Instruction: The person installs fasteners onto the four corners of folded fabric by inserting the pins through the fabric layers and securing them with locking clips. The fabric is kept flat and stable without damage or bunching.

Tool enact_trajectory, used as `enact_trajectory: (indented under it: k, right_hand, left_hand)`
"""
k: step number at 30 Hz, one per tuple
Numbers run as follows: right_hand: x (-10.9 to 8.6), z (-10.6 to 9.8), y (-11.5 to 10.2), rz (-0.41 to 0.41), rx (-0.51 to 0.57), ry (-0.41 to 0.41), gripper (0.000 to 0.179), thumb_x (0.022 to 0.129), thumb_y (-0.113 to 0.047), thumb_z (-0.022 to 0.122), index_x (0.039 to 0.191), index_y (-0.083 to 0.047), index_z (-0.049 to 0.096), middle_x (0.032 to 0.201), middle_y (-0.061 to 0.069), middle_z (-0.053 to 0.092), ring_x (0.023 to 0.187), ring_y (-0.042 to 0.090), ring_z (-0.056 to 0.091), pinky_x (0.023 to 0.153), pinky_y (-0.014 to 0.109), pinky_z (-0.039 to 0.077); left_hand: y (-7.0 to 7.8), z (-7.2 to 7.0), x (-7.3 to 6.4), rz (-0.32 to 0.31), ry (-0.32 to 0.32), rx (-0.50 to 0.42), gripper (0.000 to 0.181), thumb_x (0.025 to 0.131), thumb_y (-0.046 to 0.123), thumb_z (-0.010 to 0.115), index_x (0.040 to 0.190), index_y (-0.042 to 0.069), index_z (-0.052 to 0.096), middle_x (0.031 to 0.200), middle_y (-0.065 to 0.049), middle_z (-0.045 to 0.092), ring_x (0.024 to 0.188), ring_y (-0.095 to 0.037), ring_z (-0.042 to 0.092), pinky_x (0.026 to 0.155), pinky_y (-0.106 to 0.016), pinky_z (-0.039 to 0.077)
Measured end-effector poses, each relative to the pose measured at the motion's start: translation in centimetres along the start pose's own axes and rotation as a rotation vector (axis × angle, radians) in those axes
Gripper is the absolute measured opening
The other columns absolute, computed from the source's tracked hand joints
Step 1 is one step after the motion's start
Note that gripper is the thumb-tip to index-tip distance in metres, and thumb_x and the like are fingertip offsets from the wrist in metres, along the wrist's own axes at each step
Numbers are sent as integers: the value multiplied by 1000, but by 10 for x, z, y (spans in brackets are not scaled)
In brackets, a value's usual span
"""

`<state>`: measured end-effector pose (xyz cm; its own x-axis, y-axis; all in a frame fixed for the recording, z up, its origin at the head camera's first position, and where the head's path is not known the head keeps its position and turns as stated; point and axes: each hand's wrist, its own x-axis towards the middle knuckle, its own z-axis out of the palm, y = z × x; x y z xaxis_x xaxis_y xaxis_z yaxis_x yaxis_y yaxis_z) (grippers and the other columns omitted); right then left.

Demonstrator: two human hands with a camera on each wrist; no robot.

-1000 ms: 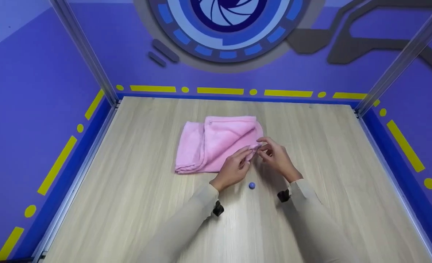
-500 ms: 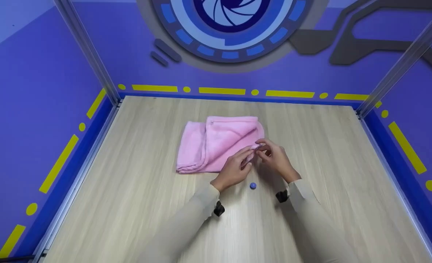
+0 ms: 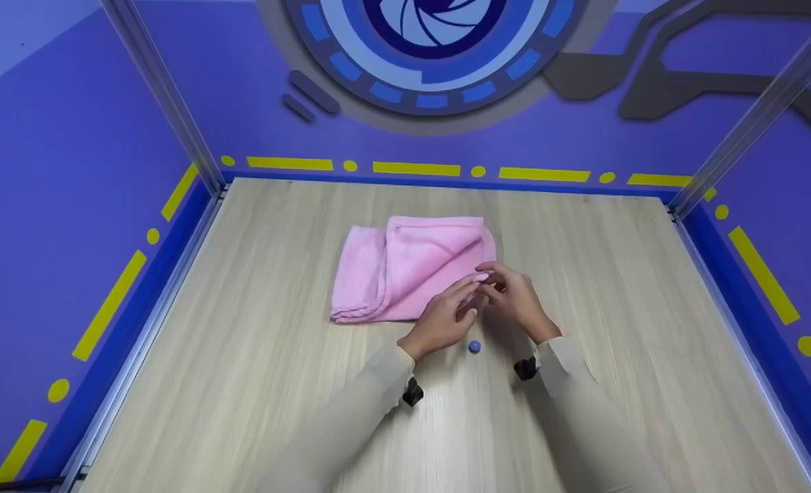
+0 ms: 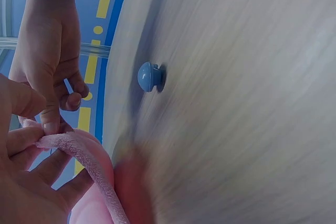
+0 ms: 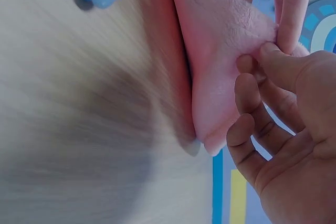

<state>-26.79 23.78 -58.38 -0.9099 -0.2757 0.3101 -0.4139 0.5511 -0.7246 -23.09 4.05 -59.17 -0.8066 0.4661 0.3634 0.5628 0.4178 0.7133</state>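
Observation:
A folded pink plush cloth (image 3: 422,263) lies near the middle of the table, its near right corner lifted in the fingers. My left hand (image 3: 441,323) holds the raised edge, which the left wrist view shows running between its fingers. Opposite it, my right hand (image 3: 520,301) pinches the same corner between thumb and fingertips; its other fingers curl loosely in the right wrist view. Whatever lies inside the pinched fold is hidden. On the wood just below the hands stands a small blue knob (image 4: 149,77) with a domed head and a short, narrower stem.
A pale wood-grain table (image 3: 268,383) spreads around the cloth. Blue-purple panels (image 3: 77,205) with yellow marks enclose it at the back and sides, joined by metal posts (image 3: 166,96). Black wrist cameras (image 3: 412,392) sit under both cuffs.
Both hands stay at the cloth's corner with small finger shifts. My left fingers reach slightly further up and right over the fold. The cloth and the blue knob have stayed in place.

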Motion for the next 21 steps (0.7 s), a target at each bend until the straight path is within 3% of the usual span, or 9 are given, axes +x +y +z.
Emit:
enact_trajectory:
  k: [8,13,17,21]
  right_hand:
    - [0,2,-1,18,-39,27,19,92,-2,75,111,-3,75,92,9,77,75,19,71,62,27,57]
    - [-1,2,2,17,-32,20,11,93,-5,74,104,-6,77,94,7,78,75,23,72,63,27,57]
    - [-2,3,5,8,-47,21,5,93,-6,74,97,-9,77,89,3,77,71,22,70,61,26,55]
    - [-3,2,5,14,-36,12,6,94,-5,73,95,-9,76,89,2,77,74,28,72,61,26,55]
  left_hand:
    - [-1,0,-1,41,-3,9,56,94,9,61,148,-2,50,159,-12,43,140,-19,48,117,-27,35]
    - [-1,0,-1,41,2,-35,55,95,5,60,149,-2,50,157,-16,45,139,-20,50,114,-26,39]
    - [2,-1,-3,49,59,-9,51,94,5,64,144,1,57,146,-19,53,129,-23,59,107,-25,46]
    - [5,1,-8,69,157,120,36,88,10,76,123,6,69,124,-13,57,109,-23,61,97,-29,51]
